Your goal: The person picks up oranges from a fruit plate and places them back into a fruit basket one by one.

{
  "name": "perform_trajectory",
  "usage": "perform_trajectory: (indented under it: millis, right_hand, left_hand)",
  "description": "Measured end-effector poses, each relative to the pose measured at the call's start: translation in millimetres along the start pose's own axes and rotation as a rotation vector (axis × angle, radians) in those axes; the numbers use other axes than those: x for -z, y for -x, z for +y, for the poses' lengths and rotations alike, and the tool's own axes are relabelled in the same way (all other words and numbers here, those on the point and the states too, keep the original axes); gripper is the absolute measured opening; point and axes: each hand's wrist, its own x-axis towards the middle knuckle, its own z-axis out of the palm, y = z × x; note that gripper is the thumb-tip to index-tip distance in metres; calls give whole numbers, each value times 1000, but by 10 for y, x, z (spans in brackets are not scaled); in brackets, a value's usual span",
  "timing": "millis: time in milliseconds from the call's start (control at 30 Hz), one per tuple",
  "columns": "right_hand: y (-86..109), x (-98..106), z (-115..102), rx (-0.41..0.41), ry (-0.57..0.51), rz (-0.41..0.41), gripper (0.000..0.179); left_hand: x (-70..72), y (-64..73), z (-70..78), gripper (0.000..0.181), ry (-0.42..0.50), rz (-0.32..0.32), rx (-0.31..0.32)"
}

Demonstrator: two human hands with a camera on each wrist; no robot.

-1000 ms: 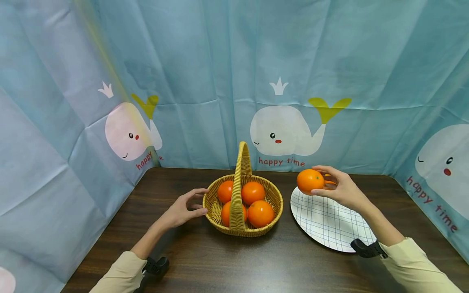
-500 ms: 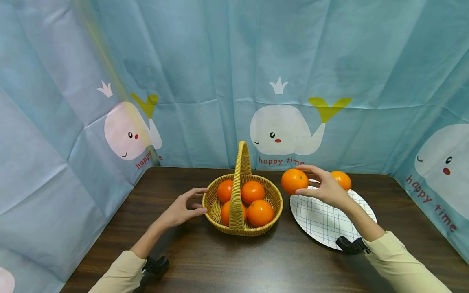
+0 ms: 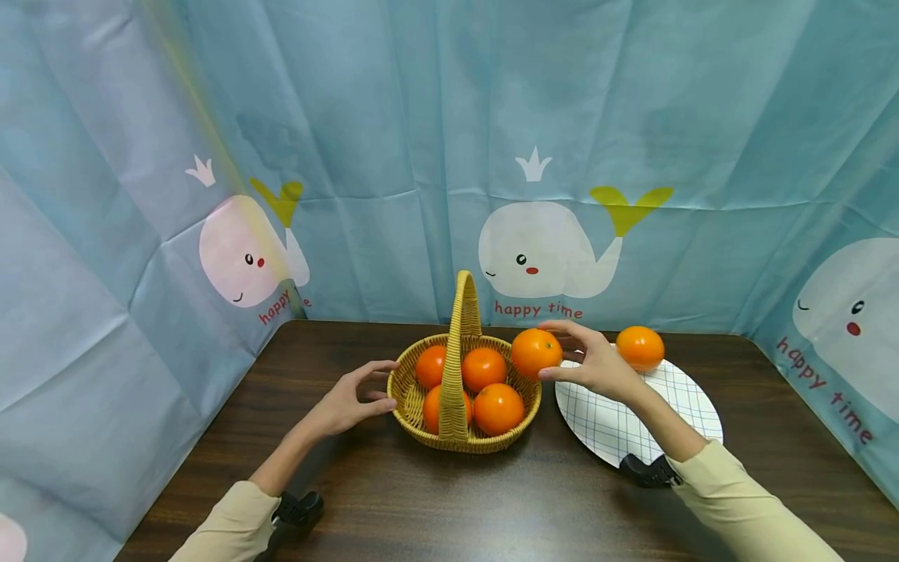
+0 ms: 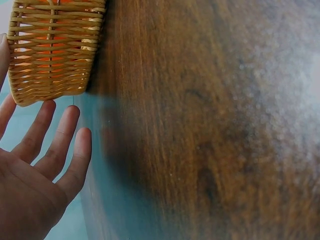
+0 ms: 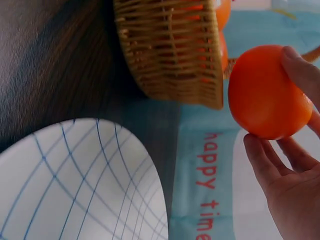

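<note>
My right hand pinches an orange between thumb and fingertips, over the right rim of a yellow wicker basket. In the right wrist view, the held orange is above the basket's edge, with the thumb on one side and fingers on the other. Several oranges lie inside the basket on both sides of its tall handle. My left hand touches the basket's left side with spread fingertips. In the left wrist view its fingers are extended against the woven wall.
A white plate with blue grid lines lies right of the basket, partly beneath the right forearm. One orange sits at its far edge. The dark wooden table ends at a blue curtain with whale prints.
My right hand has carried the orange leftward from above the plate to the basket's right rim. The orange on the plate has come into full view. My left hand stays in place.
</note>
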Motion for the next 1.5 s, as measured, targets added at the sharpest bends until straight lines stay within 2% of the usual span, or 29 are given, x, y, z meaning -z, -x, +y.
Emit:
perform_trajectory:
  millis: [400, 900, 1267, 1500]
  right_hand:
    - [-144, -260, -33, 40, -59, -55, 68]
    - [-264, -448, -88, 57, -118, -90, 65]
    - [-318, -505, -106, 69, -115, -116, 66]
    - [-283, -426, -104, 43, -74, -103, 66]
  left_hand:
    - [3, 14, 9, 61, -10, 4, 0]
    - [-1, 7, 3, 61, -4, 1, -2]
    - [-1, 8, -12, 61, -1, 3, 5]
    - [-2, -1, -10, 60, -2, 3, 4]
